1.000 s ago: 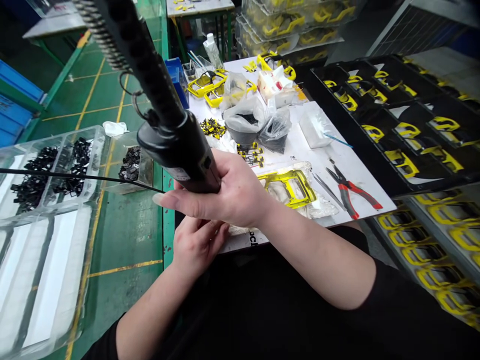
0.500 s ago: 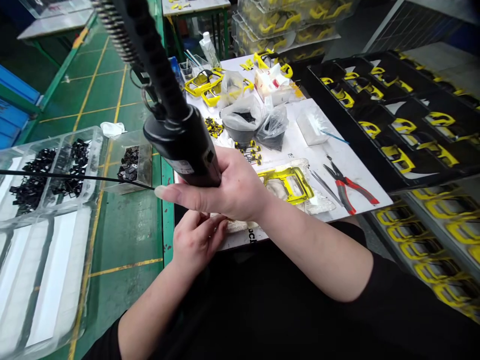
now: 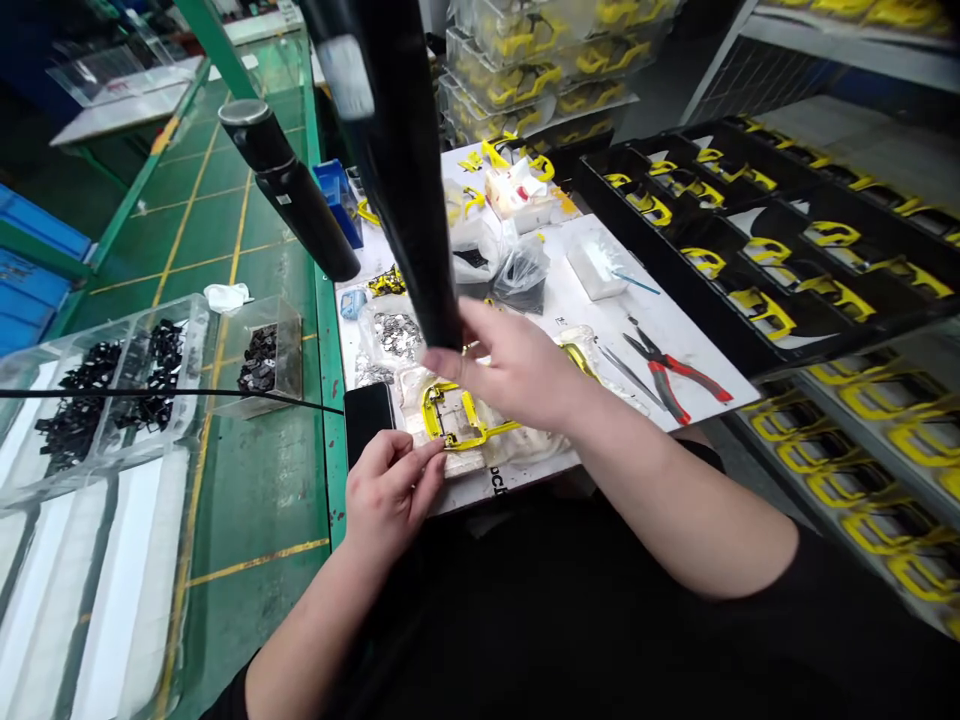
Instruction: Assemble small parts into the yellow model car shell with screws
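Observation:
My right hand (image 3: 517,370) is closed around the lower end of a tall black electric screwdriver (image 3: 405,170), which tilts slightly. Below it a yellow plastic frame (image 3: 472,442) lies on a whitish padded holder (image 3: 465,463); my right hand covers its middle. My left hand (image 3: 390,490) has its thumb and index finger pinched at the frame's near left corner. Small black parts sit in the frame's left end. The screwdriver's tip is hidden by my right hand. A dark phone (image 3: 367,415) lies just beyond my left hand.
Tweezers (image 3: 634,375) and red-handled pliers (image 3: 671,375) lie to the right. Clear bags of small parts (image 3: 394,335) and a black bottle (image 3: 300,200) stand further back. Bins of black clips (image 3: 157,370) are left; black trays of yellow frames (image 3: 765,250) are right. A black cable (image 3: 172,392) crosses at left.
My right hand has moved slightly right and the screwdriver has swung more upright. The frame's left end, the phone and the black bottle now show. My left fingers remain at the holder's left side.

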`<action>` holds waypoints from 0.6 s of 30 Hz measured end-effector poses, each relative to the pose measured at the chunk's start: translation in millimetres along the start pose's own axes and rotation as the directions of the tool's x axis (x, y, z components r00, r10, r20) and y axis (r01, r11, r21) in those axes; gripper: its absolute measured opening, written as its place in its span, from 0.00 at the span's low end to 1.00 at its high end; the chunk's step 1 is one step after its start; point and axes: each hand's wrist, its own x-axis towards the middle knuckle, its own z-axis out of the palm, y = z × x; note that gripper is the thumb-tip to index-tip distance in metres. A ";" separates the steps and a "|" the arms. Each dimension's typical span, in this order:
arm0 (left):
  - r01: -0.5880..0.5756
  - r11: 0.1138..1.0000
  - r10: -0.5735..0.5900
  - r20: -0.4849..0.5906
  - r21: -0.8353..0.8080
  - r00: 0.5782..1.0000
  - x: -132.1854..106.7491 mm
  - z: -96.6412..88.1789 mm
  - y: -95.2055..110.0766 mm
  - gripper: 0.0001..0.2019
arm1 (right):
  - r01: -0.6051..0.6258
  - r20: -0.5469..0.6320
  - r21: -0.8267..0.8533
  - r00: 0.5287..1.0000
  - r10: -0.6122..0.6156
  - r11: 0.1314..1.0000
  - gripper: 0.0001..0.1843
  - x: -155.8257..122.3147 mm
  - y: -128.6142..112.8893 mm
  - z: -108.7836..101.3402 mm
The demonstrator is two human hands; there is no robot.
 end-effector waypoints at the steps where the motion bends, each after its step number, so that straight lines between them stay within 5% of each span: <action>1: 0.004 1.000 -0.004 0.003 -0.002 1.000 -0.1 -0.4 -0.8 0.11 | -0.015 0.085 -0.193 0.996 0.032 0.981 0.27 -6.6 5.0 -8.2; 3: 0.015 1.000 -0.014 0.021 -0.006 1.000 0.8 -2.2 -1.7 0.10 | -0.009 0.230 -0.512 0.962 0.148 0.859 0.44 -20.8 13.4 -20.4; 5: 0.023 1.000 -0.023 0.057 0.002 0.998 3.9 -5.7 -1.1 0.09 | 0.015 0.289 -0.661 0.928 0.236 0.750 0.57 -33.2 18.6 -26.7; 10: -0.033 0.994 0.036 -0.026 0.100 0.999 22.9 -21.3 11.3 0.13 | 0.072 0.254 -0.681 0.957 0.142 0.728 0.55 -45.5 22.6 -34.7; 14: 0.043 0.999 -0.041 -0.121 0.011 0.992 40.9 -28.1 31.1 0.28 | 0.050 0.022 -0.546 0.999 -0.045 0.836 0.64 -57.2 25.4 -38.5; 18: 0.050 0.942 -0.097 -0.127 -0.332 0.987 63.1 -14.0 52.4 0.43 | 0.041 -0.281 -0.320 0.950 -0.136 0.946 0.74 -76.4 33.3 -24.5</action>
